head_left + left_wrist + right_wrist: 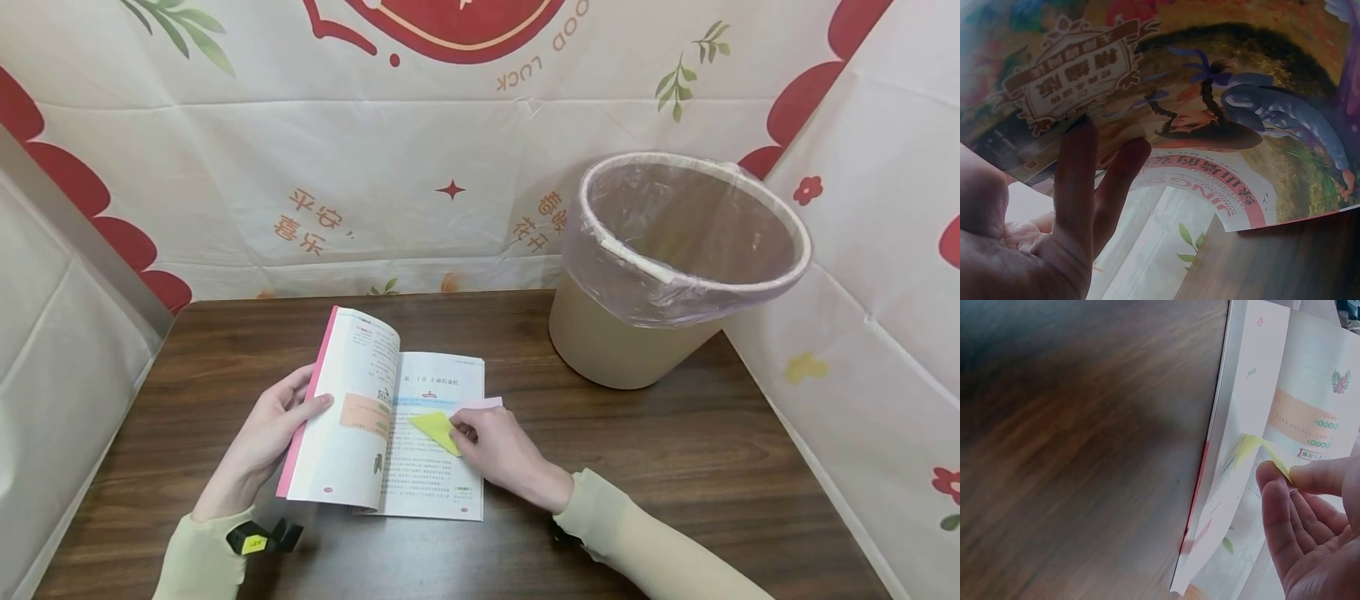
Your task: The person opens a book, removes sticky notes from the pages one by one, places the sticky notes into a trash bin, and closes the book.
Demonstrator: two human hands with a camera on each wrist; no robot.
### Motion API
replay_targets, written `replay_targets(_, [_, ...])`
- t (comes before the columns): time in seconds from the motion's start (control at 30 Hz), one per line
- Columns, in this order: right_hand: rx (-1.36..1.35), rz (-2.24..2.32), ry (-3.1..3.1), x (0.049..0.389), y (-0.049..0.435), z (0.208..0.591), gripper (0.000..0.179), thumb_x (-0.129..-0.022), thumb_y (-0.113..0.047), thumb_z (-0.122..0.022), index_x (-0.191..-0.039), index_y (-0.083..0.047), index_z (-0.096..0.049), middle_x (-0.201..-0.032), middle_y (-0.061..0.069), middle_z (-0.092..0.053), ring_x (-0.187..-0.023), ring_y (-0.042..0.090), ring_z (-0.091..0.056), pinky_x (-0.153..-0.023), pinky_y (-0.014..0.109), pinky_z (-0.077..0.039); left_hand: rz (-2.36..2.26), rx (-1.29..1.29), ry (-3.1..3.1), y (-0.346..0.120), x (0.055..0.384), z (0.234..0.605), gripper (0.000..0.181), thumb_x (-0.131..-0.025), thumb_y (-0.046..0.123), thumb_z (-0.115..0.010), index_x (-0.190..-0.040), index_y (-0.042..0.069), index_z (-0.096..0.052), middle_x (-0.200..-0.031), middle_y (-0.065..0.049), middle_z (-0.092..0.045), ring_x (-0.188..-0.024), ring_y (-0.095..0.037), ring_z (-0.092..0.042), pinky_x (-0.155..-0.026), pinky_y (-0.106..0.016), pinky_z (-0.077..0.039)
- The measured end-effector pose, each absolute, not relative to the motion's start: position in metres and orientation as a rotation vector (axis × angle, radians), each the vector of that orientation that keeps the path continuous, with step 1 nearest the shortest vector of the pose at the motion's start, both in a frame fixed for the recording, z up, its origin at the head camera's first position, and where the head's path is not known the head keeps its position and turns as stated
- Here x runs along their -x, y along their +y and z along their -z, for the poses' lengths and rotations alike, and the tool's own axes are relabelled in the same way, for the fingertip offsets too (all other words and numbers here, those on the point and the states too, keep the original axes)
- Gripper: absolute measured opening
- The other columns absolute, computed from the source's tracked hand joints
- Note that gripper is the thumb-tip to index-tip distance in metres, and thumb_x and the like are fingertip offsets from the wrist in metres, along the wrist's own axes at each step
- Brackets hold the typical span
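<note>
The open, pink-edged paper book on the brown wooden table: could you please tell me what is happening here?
A person's bare left hand holds up the left side of the open, pink-edged paper book. Their bare right hand pinches a yellow paper slip at the right-hand page. A beige, round bin lined with translucent plastic stands farther right.

On the tabletop, the book lies between left hand and right hand, a sticky note over its right page, the bin behind to the right.
</note>
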State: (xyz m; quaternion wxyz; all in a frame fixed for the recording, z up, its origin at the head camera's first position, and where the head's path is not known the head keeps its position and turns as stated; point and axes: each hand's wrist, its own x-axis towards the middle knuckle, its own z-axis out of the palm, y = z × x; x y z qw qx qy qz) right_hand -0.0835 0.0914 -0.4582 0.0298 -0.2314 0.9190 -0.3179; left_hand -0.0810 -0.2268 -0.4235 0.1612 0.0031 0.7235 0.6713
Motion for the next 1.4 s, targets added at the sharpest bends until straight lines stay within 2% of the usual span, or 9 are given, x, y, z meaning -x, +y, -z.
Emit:
replay_targets(0.13, [0.693,0.977,2.824,0.084,0.093,0.457,0.014,-0.097,-0.008,-0.072,-0.108,-0.005,-0.08,-0.102,0.008,-0.083,-0.082,0.006,-0.07,-0.072,0.018,-0.057,-1.924,-0.012,2.058,-0.227,0.081,0.423,0.067,-0.106,0.018,-0.061,-0.161,0.0,-0.027,-0.107,0.02,-0.076,-0.091,-0.007,-0.08,-0.076,-0.033,-0.067])
replay_targets(0.43, [0.695,1.031,2.846,0.085,0.095,0.457,0.011,-0.095,-0.005,-0.073,-0.103,-0.005,-0.081,-0.095,0.006,-0.082,-0.078,0.006,-0.07,-0.069,0.017,-0.056,-1.929,-0.015,2.053,-0.226,0.081,0.423,0.067,-0.106,0.017,-0.061,-0.161,0.0,-0.027,-0.106,0.02,-0.076,-0.09,-0.008,-0.08,-0.076,-0.032,-0.067])
replay_targets(0.77, [0.66,1.044,2.831,0.087,0.098,0.455,0.012,-0.095,-0.005,-0.072,-0.104,-0.004,-0.08,-0.099,0.009,-0.083,-0.08,0.007,-0.072,-0.069,0.017,-0.057,-1.927,-0.019,2.054,-0.227,0.081,0.423,0.067,-0.106,0.018,-0.061,-0.161,0.001,-0.027,-0.107,0.02,-0.076,-0.091,-0.008,-0.08,-0.076,-0.033,-0.067])
replay_targets(1.4, [0.603,1.085,2.848,0.09,0.106,0.454,0.012,-0.095,-0.006,-0.073,-0.104,-0.003,-0.08,-0.094,0.009,-0.082,-0.077,0.007,-0.07,-0.067,0.016,-0.056,-1.912,-0.011,2.059,-0.227,0.082,0.423,0.068,-0.106,0.019,-0.061,-0.162,0.002,-0.026,-0.108,0.02,-0.075,-0.092,-0.007,-0.079,-0.077,-0.033,-0.067])
